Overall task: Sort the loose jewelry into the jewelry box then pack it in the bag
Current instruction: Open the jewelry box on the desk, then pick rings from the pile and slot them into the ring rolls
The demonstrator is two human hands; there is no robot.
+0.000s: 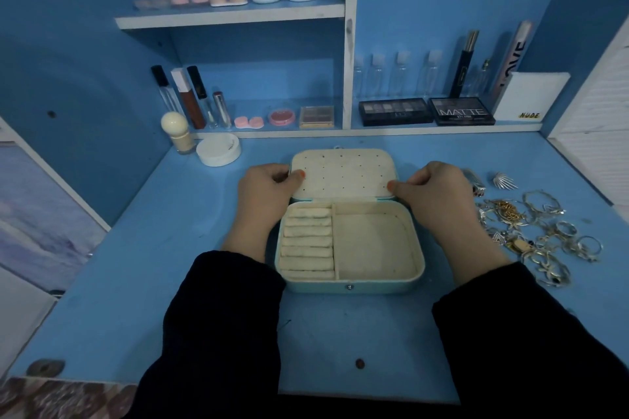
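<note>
A pale turquoise jewelry box [350,284] lies open in the middle of the blue desk. Its cream inside has ring rolls on the left and an empty compartment on the right. The lid [343,173] stands raised at the back, dotted with small holes. My left hand [269,190] grips the lid's left edge, thumb on its inner face. My right hand [432,194] grips the lid's right edge the same way. A heap of loose jewelry [534,238], gold and silver rings, chains and bangles, lies on the desk right of the box.
A round white jar [218,149] and a cream-topped bottle [177,133] stand at the back left. Shelves behind hold lip products, contact cases, eyeshadow palettes [461,111] and small clear bottles. A silver shell-shaped piece [504,179] and a small silver clip lie behind the jewelry heap.
</note>
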